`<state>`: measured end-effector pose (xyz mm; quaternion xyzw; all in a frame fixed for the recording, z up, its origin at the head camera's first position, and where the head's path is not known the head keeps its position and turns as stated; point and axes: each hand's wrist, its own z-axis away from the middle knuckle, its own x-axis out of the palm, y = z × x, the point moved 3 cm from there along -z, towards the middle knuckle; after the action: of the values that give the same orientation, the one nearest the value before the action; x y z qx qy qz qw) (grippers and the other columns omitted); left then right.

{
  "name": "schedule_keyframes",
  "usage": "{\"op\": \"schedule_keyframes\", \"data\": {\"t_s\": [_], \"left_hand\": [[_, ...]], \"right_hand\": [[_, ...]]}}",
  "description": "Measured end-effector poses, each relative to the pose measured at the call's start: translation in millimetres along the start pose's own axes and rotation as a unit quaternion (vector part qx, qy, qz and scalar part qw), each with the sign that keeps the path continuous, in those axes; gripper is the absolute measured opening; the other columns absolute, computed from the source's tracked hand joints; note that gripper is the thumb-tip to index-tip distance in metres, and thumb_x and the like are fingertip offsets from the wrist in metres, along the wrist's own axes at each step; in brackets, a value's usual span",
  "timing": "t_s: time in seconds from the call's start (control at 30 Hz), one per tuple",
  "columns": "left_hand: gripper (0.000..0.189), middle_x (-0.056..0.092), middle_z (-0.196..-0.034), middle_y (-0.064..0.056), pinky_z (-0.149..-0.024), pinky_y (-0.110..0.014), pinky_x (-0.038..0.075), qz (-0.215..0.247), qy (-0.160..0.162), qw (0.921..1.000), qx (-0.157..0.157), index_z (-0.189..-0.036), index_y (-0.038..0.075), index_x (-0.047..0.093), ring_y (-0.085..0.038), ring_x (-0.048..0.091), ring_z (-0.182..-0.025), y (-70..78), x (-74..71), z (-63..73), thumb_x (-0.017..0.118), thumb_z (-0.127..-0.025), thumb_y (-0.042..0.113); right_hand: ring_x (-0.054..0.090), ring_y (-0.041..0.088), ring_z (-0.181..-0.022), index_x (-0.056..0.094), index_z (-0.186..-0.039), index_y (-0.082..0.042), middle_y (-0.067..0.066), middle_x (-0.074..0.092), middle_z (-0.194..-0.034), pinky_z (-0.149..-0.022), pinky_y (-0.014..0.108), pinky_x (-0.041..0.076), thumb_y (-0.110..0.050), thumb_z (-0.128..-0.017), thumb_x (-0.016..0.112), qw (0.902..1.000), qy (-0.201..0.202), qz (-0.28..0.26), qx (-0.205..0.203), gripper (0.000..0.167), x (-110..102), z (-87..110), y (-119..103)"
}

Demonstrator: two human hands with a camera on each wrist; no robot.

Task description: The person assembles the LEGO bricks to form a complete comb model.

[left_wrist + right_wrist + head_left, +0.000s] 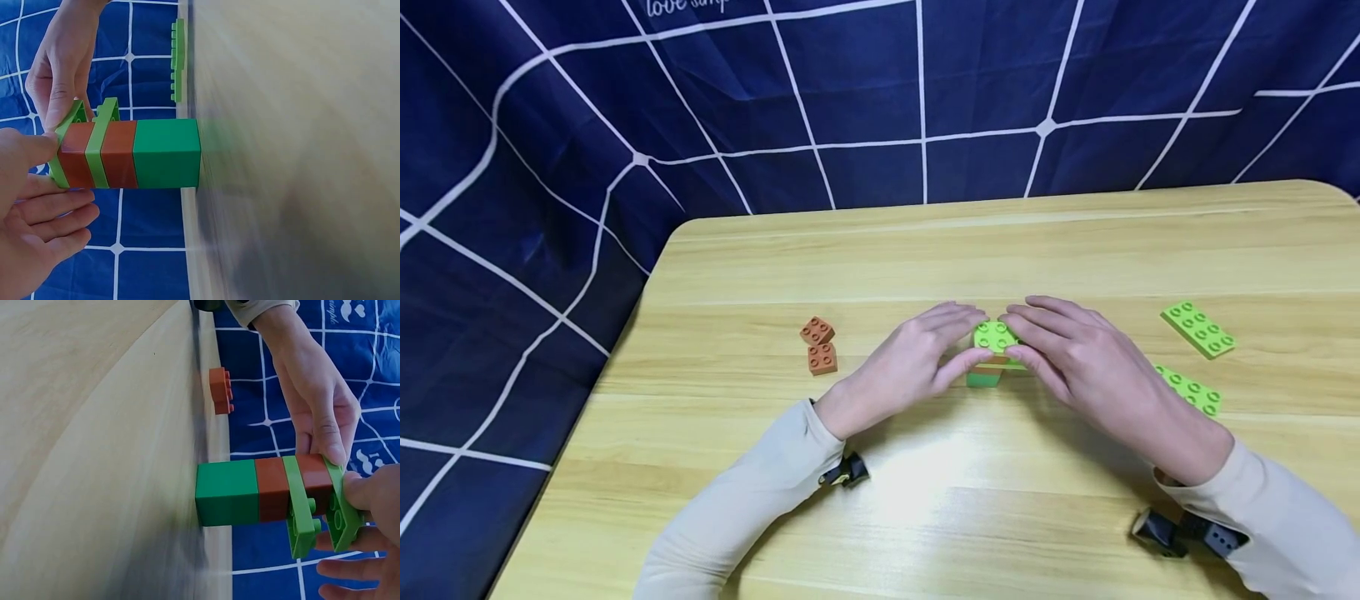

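Pinching the left end of the top lime plate [996, 336] on the upright stack [119, 155], the left hand [917, 350] faces the right hand [1097, 371], pinching the other. Seating seems in hand; next calls for level pressing.

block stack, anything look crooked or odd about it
In the stack, both lime plates jut past the orange bricks toward the right hand, so it looks lopsided, though that may be intended. No damage shows.
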<state>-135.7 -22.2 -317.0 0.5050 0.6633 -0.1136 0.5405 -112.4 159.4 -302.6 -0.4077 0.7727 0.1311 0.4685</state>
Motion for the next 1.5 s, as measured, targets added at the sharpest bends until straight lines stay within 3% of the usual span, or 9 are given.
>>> {"op": "schedule_keyframes", "data": {"t_s": [0.2, 0.43, 0.7, 0.83, 1.1, 1.27, 1.5], "left_hand": [[0.039, 0.064, -0.123, -0.014, -0.107, -0.018, 0.035, 0.005, 0.004, 1.0000, 0.006, -0.125, -0.004, 0.060, -0.022, 0.057, -0.120, -0.2, 0.6, 0.0, 0.059, -0.098, 0.023], [0.039, 0.064, -0.123, -0.015, -0.107, -0.018, 0.036, 0.007, 0.002, 1.0000, 0.004, -0.126, -0.004, 0.059, -0.022, 0.057, -0.119, -1.3, 1.2, 1.4, 0.059, -0.098, 0.023], [0.049, 0.056, -0.134, -0.015, -0.108, -0.023, 0.036, 0.003, -0.060, 0.9971, -0.047, -0.134, -0.003, 0.052, -0.024, 0.053, -0.125, -7.3, -5.5, 4.6, 0.056, -0.099, 0.030], [0.044, 0.059, -0.129, -0.017, -0.106, -0.028, 0.041, -0.028, -0.055, 0.9944, -0.085, -0.128, -0.004, 0.057, -0.027, 0.056, -0.121, -20.3, -22.7, 20.1, 0.060, -0.096, 0.026], [0.030, 0.070, -0.100, -0.016, -0.083, -0.036, 0.056, -0.088, -0.041, 0.9847, -0.144, -0.106, -0.004, 0.069, -0.027, 0.066, -0.089, -49.9, -58.2, 68.2, 0.072, -0.089, 0.020], [0.034, 0.069, -0.097, -0.016, -0.075, -0.038, 0.056, -0.097, -0.053, 0.9797, -0.167, -0.104, -0.005, 0.069, -0.028, 0.065, -0.086, -58.5, -65.5, 90.2, 0.078, -0.083, 0.019], [0.037, 0.069, -0.103, -0.017, -0.077, -0.037, 0.058, -0.093, -0.074, 0.9744, -0.190, -0.107, -0.004, 0.068, -0.030, 0.066, -0.091, -62.7, -63.7, 100.5, 0.082, -0.077, 0.012]], "right_hand": [[0.058, 0.043, -0.110, 0.066, -0.116, 0.004, 0.021, 0.067, -0.113, -0.093, 0.058, 0.047, -0.047, -0.104, 0.027, 1.0000, 0.001, -0.002, 0.001, 0.065, 1.0, 0.2, -1.0], [0.060, 0.040, -0.106, 0.067, -0.113, 0.005, 0.021, 0.068, -0.109, -0.092, 0.057, 0.047, -0.047, -0.104, 0.028, 1.0000, 0.004, -0.006, -0.001, 0.066, 2.3, 1.0, -1.3], [0.063, 0.040, -0.098, 0.067, -0.112, 0.007, 0.020, 0.068, -0.103, -0.087, 0.056, 0.051, -0.047, -0.104, 0.028, 0.9999, 0.013, -0.008, 0.006, 0.066, 2.8, 2.9, -0.4], [0.063, 0.039, -0.097, 0.067, -0.112, 0.005, 0.020, 0.068, -0.102, -0.086, 0.055, 0.051, -0.047, -0.104, 0.028, 1.0000, 0.007, 0.001, 0.002, 0.066, 3.2, 2.0, -1.6], [0.063, 0.038, -0.095, 0.067, -0.113, 0.005, 0.019, 0.068, -0.101, -0.085, 0.054, 0.051, -0.047, -0.104, 0.026, 1.0000, 0.006, 0.002, 0.003, 0.066, 2.0, -0.6, -2.0], [0.063, 0.038, -0.095, 0.067, -0.113, 0.005, 0.019, 0.068, -0.101, -0.086, 0.054, 0.050, -0.047, -0.104, 0.026, 1.0000, 0.005, 0.001, 0.005, 0.067, 1.5, -0.3, -1.6], [0.064, 0.037, -0.094, 0.068, -0.112, 0.005, 0.019, 0.068, -0.101, -0.083, 0.053, 0.052, -0.046, -0.104, 0.026, 1.0000, 0.002, 0.005, -0.001, 0.066, 2.4, -0.9, -2.2]]}}
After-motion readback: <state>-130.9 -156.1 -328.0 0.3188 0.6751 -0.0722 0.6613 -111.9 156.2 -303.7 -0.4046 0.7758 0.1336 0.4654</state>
